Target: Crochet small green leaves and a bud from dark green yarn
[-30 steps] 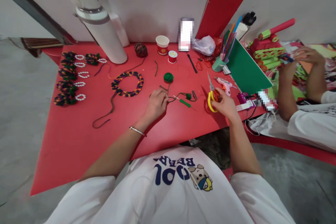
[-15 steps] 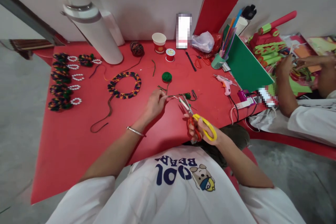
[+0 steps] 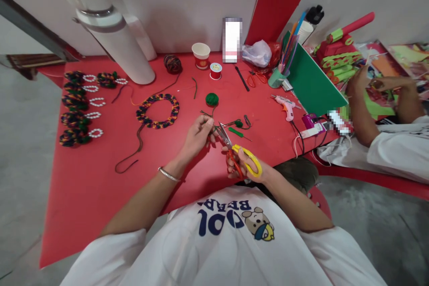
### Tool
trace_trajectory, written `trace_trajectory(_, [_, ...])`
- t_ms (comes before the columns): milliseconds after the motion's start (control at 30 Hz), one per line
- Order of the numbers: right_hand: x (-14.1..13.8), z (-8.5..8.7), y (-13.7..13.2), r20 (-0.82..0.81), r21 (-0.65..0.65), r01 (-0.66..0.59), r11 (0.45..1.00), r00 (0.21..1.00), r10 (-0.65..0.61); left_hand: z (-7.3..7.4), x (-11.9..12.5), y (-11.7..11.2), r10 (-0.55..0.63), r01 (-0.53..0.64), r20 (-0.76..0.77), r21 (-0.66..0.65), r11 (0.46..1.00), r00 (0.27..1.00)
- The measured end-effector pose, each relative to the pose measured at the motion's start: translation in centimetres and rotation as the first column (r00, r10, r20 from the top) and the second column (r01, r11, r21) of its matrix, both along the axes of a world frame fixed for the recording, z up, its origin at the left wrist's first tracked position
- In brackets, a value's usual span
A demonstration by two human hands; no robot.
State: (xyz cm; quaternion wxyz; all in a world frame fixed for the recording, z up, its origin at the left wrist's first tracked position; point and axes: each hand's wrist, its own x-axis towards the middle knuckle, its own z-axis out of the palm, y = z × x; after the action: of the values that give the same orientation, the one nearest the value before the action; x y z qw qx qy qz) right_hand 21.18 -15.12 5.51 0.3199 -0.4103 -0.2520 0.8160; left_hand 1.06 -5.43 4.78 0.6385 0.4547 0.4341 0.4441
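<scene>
My left hand (image 3: 200, 133) pinches a strand of dark green yarn (image 3: 214, 111) that runs to a small green yarn ball (image 3: 212, 99) just beyond it. In my right hand (image 3: 246, 165) is a pair of scissors (image 3: 248, 158) with one yellow and one red handle. Their blades are parted and point at the yarn by my left fingertips; whether they touch it I cannot tell. A green-handled crochet hook (image 3: 235, 132) lies right of the blades, near a small green yarn piece (image 3: 238, 123). Left of my hands rests a multicoloured crocheted ring (image 3: 158, 111) with a loose tail.
Crocheted bundles (image 3: 74, 118) and white bead loops (image 3: 93, 115) line the left side. A tall white flask (image 3: 124, 49), paper cup (image 3: 201, 56), thread spool (image 3: 216, 70) and phone (image 3: 232, 40) stand behind. At right are a pink glue gun (image 3: 285, 106), green divider (image 3: 311, 76) and another person's arms (image 3: 362, 107).
My right hand has brought the scissors left and slightly forward, so the blades now reach the yarn near my left fingertips. The crochet hook shows more fully. My left hand has shifted little.
</scene>
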Motion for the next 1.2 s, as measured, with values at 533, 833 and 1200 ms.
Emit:
trace_trajectory(533, [-0.3,-0.9,-0.4,0.053,0.021,-0.008,1.0,0.999,0.007,0.7,-0.3,-0.6,0.008,-0.003,-0.107,0.048,0.999,0.994])
trace_trajectory(833, [-0.6,0.3,0.1,0.002,0.112,-0.02,0.993,1.0,0.02,0.1,-0.1,0.3,0.023,-0.017,0.132,-0.047,0.999,0.991])
trace_trajectory(1200, [0.0,0.3,-0.1,-0.016,0.094,0.124,0.988,0.992,-0.123,-1.3,2.9,-0.3,-0.16,0.171,0.224,-0.029,0.985,0.961])
